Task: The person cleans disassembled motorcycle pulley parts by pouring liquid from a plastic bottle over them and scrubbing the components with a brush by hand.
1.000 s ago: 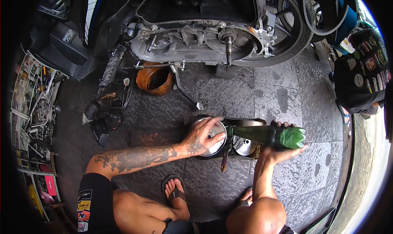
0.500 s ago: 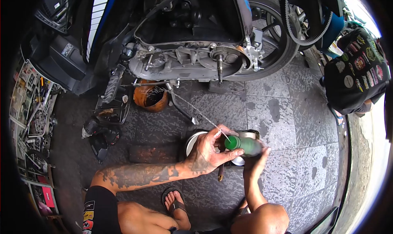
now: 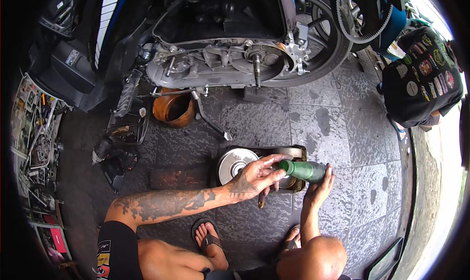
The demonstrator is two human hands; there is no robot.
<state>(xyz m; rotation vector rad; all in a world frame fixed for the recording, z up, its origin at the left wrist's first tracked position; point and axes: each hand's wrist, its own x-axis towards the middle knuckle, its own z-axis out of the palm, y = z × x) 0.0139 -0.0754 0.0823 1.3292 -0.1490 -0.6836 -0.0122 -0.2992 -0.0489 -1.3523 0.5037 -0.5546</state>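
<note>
The right hand (image 3: 319,189) gripped one green bottle (image 3: 306,171) above one tray's (image 3: 304,153) right edge. The left hand's (image 3: 254,176) finger grip was unclear.

The disc (image 3: 229,165) lies in the left end of the tray (image 3: 297,186); the bottle (image 3: 304,171) is above its right end; the pot (image 3: 182,121) stands behind-left.

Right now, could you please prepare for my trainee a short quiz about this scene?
1. True or false: the right hand holds the green bottle.
2. Which colour is the round pot?
A) blue
B) orange-brown
C) white
3. Fill in: in the picture, the silver disc lies to the ____ of the green bottle.

Key: 1. true; 2. B; 3. left
</note>
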